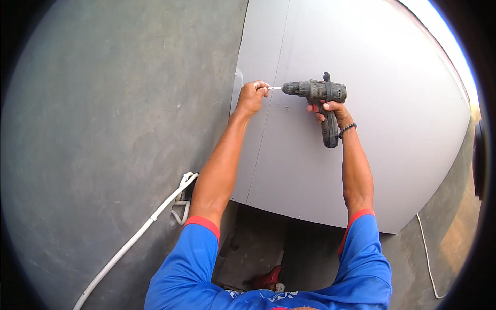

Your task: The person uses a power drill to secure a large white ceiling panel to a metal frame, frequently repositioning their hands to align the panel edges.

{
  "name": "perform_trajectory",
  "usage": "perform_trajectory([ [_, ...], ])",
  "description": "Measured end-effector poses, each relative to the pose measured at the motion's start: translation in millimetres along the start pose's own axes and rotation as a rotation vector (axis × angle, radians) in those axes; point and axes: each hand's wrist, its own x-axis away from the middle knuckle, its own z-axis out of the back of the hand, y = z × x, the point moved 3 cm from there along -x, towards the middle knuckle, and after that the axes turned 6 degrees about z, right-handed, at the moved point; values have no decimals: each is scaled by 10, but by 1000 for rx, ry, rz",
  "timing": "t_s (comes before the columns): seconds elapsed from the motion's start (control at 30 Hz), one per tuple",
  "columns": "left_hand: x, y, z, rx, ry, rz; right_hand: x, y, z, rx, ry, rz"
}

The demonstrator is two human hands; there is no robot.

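A black cordless drill (315,93) lies level in front of the light grey panel (330,170), its bit pointing left. My right hand (335,112) grips it by the handle, fingers near the red trigger. At the tip of the silver bit (275,88), the fingers of my left hand (252,97) are pinched together. Whatever they pinch there, perhaps only the bit's end, is hidden by the fingers. A thin seam runs down the panel just right of my left hand, and two small screw marks (283,107) show below the bit.
A grey plastered wall (113,103) fills the left side. White conduit (129,243) runs along it to a dark opening with looped ends. Below the panel's lower edge is a dark recess with a red object (266,279). A thin white cord (427,253) hangs at the lower right.
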Motion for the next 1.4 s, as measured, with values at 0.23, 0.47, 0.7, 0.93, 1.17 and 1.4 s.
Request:
perform_trajectory([
  [0.23,43,16,70,16,17,-22,-3,18,21,-28,2,-13],
  [0.47,47,62,73,-127,-9,-63,4,-1,-10,2,12,-13],
  [0.7,81,156,72,-261,2,-160,-2,-2,30,-3,-21,-17],
  [0.93,73,146,97,-258,-55,-117,9,-33,-9,34,-28,-17],
  [1.17,88,134,89,-167,-56,-122,0,-3,32,28,-41,-10],
  [1.4,80,119,75,-111,-25,-65,-18,0,35,12,-38,-21],
])
